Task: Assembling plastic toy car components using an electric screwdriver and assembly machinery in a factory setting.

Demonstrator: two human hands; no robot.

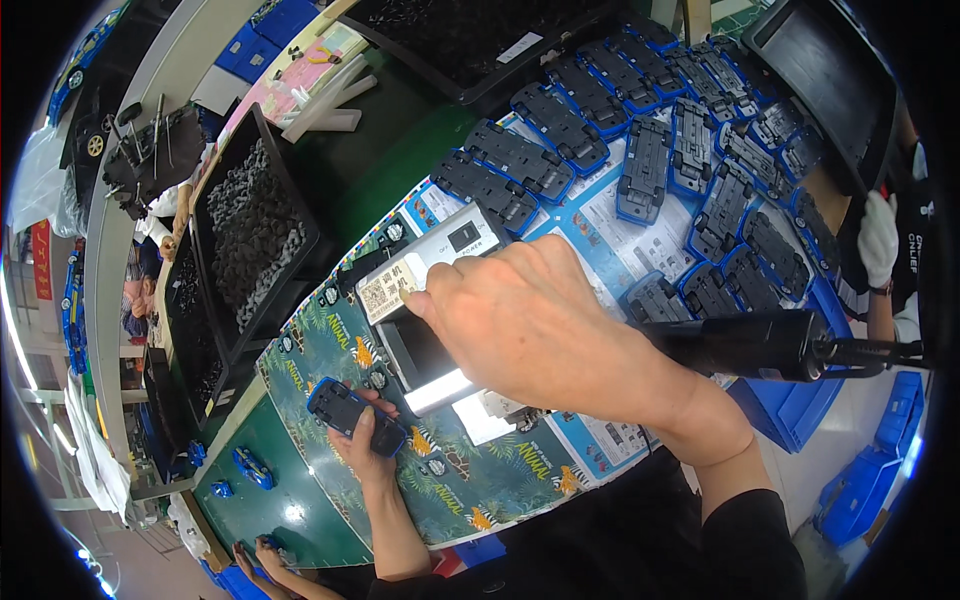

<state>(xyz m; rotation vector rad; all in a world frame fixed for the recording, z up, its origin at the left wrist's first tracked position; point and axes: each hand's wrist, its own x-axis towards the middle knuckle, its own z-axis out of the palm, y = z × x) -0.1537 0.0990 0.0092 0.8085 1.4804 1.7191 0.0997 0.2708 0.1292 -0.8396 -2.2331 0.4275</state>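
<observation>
My left hand (372, 445) is closed round a blue toy car (338, 404), with its black underside turned up and my thumb across it. My right hand (530, 315) is curled over a silver box-shaped machine (405, 272) with a power switch and a paper label. A black electric screwdriver (745, 345) with a cord sticks out past my right wrist, in line with the grip. Its tip and my fingertips are hidden behind the hand. A printed animal-pattern mat (330, 345) lies beneath, with small black round parts (377, 380) on it.
Many overturned toy cars (645, 170) cover the far right of the table. Black bins of small parts (262, 235) stand at the left. A blue crate (800, 405) is at the right. Another person's gloved hand (878, 240) is beyond it; someone's bare hands (268, 560) show lower left.
</observation>
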